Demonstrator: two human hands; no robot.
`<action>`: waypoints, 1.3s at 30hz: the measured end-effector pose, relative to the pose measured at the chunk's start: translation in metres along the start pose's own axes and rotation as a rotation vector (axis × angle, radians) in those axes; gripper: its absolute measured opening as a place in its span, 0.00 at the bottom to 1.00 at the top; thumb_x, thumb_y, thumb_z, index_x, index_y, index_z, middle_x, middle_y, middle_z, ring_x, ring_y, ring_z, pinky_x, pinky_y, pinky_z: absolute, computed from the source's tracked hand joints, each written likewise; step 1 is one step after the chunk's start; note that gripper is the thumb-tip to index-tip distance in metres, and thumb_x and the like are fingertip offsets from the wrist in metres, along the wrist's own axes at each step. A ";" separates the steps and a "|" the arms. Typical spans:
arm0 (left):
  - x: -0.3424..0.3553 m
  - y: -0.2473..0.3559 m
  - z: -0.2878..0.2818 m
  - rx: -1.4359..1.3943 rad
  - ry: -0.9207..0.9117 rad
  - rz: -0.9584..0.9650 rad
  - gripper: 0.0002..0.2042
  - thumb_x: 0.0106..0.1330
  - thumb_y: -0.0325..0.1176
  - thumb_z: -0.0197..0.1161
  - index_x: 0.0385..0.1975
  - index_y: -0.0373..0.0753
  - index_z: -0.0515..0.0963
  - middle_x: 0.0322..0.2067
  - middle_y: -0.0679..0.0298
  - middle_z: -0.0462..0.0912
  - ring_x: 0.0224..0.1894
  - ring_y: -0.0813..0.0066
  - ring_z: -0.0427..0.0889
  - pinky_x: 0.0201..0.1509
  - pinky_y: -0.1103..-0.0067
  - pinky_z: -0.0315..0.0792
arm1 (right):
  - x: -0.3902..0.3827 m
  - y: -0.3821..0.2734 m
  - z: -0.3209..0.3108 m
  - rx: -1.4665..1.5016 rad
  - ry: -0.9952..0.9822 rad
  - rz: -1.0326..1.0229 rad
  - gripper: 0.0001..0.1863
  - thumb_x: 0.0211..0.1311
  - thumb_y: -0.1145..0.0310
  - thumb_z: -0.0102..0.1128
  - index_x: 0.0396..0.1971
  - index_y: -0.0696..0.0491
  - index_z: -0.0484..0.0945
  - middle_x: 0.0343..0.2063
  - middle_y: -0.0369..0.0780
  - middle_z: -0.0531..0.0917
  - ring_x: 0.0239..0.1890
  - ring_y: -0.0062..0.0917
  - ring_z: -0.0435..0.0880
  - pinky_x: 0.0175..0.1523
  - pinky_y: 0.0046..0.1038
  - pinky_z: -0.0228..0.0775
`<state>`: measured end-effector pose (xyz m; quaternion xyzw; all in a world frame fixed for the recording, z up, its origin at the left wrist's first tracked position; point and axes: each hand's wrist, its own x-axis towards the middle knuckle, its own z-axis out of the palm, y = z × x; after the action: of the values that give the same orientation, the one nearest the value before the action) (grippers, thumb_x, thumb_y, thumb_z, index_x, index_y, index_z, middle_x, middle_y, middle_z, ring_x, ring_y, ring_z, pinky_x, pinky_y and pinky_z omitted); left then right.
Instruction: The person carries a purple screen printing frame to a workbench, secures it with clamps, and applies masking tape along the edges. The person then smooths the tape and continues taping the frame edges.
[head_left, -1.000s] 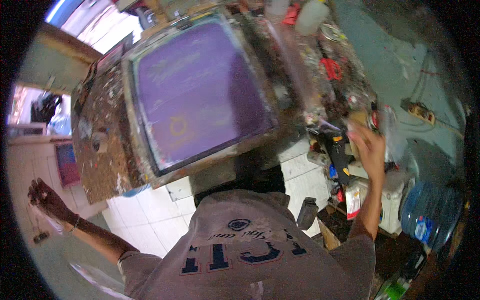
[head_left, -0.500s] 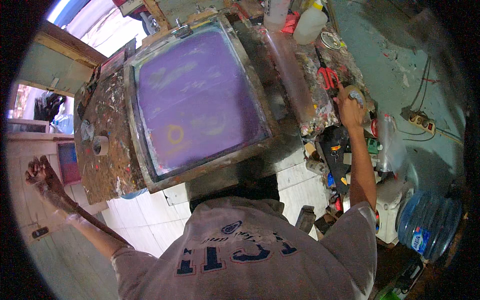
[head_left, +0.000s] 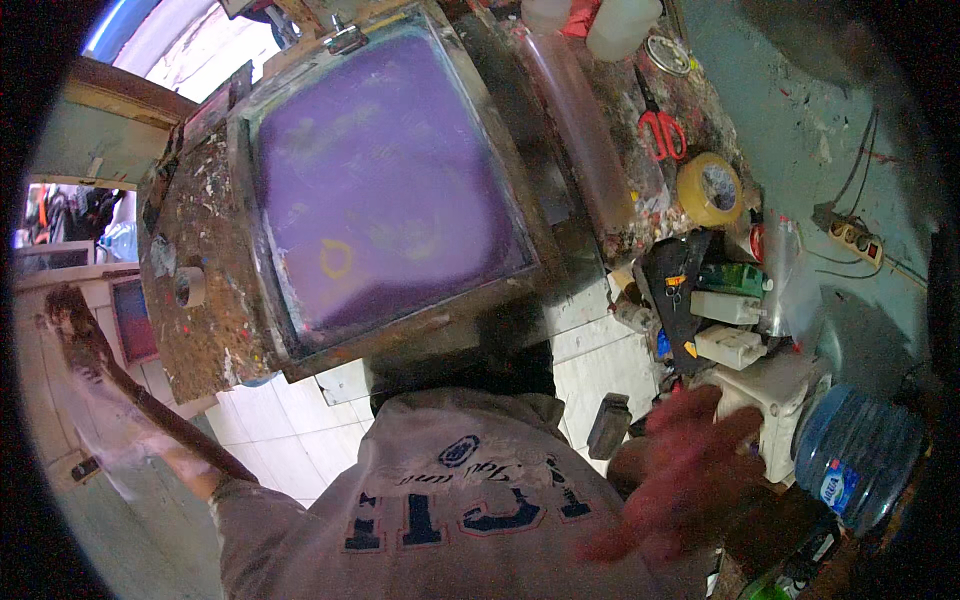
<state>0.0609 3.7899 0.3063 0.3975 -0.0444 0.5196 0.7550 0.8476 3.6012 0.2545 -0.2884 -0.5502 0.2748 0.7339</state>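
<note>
A wooden-framed screen with a purple surface (head_left: 380, 170) and a faint yellow ring lies on a paint-stained workbench (head_left: 200, 345). My left hand (head_left: 75, 320) is held out left of the bench, dark and indistinct, with a pale translucent blur along the forearm; whether it holds anything is unclear. My right hand (head_left: 680, 460) is heavily blurred low at the right, over my shirt beside a white plastic container (head_left: 780, 410); its fingers and any contents cannot be made out. A yellow tape roll (head_left: 697, 190) and red-handled scissors (head_left: 663, 135) lie on the bench's right part.
White jugs (head_left: 622, 30), a tin lid (head_left: 668, 56) and a tape ring (head_left: 190, 290) are on the bench. At right are a power strip (head_left: 848, 238) on the wall, small containers (head_left: 730, 345) and a blue water bottle (head_left: 865, 450). A window (head_left: 180, 50) is at upper left.
My right hand has left the tape roll and swung down and back toward my body, uncovering the roll. My left hand rose, then dropped slightly; it has also shifted a little left.
</note>
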 end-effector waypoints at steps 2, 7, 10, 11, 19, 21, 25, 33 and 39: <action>0.050 -0.049 -0.003 0.017 -0.059 -0.088 0.25 0.77 0.39 0.38 0.70 0.36 0.52 0.70 0.56 0.52 0.73 0.64 0.49 0.77 0.66 0.39 | -0.007 -0.005 0.018 0.050 -0.044 -0.070 0.25 0.57 0.66 0.61 0.54 0.58 0.69 0.47 0.44 0.76 0.47 0.28 0.74 0.52 0.30 0.63; 0.102 -0.090 0.024 0.223 0.030 0.001 0.23 0.76 0.39 0.40 0.68 0.38 0.57 0.67 0.57 0.59 0.69 0.65 0.56 0.74 0.66 0.45 | -0.017 -0.001 0.013 0.086 0.027 -0.087 0.18 0.55 0.69 0.61 0.45 0.58 0.73 0.41 0.41 0.75 0.40 0.26 0.73 0.43 0.28 0.63; 0.126 -0.103 0.019 0.501 0.215 0.151 0.22 0.76 0.39 0.42 0.66 0.39 0.60 0.65 0.57 0.63 0.67 0.65 0.61 0.72 0.67 0.49 | -0.024 0.006 0.010 0.086 0.077 -0.075 0.14 0.54 0.70 0.61 0.41 0.58 0.75 0.37 0.39 0.75 0.37 0.25 0.72 0.38 0.27 0.63; 0.135 -0.108 0.021 0.620 0.290 0.197 0.21 0.75 0.39 0.42 0.65 0.39 0.62 0.64 0.58 0.64 0.66 0.65 0.62 0.71 0.67 0.50 | -0.024 0.008 0.011 0.091 0.091 -0.063 0.13 0.54 0.71 0.61 0.39 0.58 0.75 0.36 0.39 0.75 0.36 0.24 0.72 0.36 0.27 0.62; 0.298 -0.312 -0.028 2.007 0.280 0.001 0.14 0.65 0.29 0.57 0.48 0.36 0.80 0.53 0.64 0.78 0.57 0.72 0.73 0.63 0.77 0.64 | -0.090 0.088 -0.001 0.010 0.461 1.034 0.19 0.54 0.76 0.63 0.49 0.59 0.79 0.28 0.34 0.74 0.29 0.20 0.69 0.30 0.23 0.62; 0.323 -0.392 -0.072 1.915 0.111 -0.125 0.12 0.67 0.32 0.55 0.45 0.33 0.77 0.47 0.60 0.82 0.50 0.71 0.79 0.59 0.76 0.69 | -0.106 0.100 0.001 0.163 0.562 1.250 0.25 0.57 0.73 0.62 0.57 0.58 0.73 0.27 0.33 0.73 0.27 0.20 0.67 0.30 0.23 0.61; 0.339 -0.497 -0.143 1.461 0.264 -0.118 0.09 0.61 0.22 0.62 0.41 0.33 0.76 0.34 0.61 0.86 0.38 0.74 0.85 0.46 0.81 0.77 | -0.135 0.112 -0.005 0.623 0.558 1.282 0.35 0.61 0.67 0.61 0.68 0.54 0.59 0.23 0.34 0.70 0.24 0.20 0.64 0.29 0.23 0.59; 0.336 -0.572 -0.171 1.323 0.308 -0.123 0.10 0.57 0.23 0.68 0.38 0.33 0.77 0.34 0.61 0.87 0.36 0.79 0.84 0.42 0.83 0.77 | -0.131 0.112 -0.007 0.697 0.468 1.280 0.47 0.60 0.59 0.64 0.73 0.47 0.44 0.22 0.35 0.69 0.24 0.19 0.63 0.29 0.25 0.57; 0.338 -0.587 -0.155 1.453 0.360 -0.150 0.10 0.57 0.32 0.71 0.33 0.36 0.79 0.31 0.66 0.85 0.34 0.80 0.81 0.43 0.79 0.75 | -0.143 0.117 -0.009 0.755 0.481 1.259 0.50 0.60 0.57 0.65 0.73 0.46 0.41 0.24 0.35 0.70 0.24 0.19 0.64 0.30 0.24 0.58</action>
<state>0.6424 4.0590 0.0381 0.7065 0.4610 0.4223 0.3317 0.8118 3.5771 0.0743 -0.3290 0.0231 0.7391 0.5873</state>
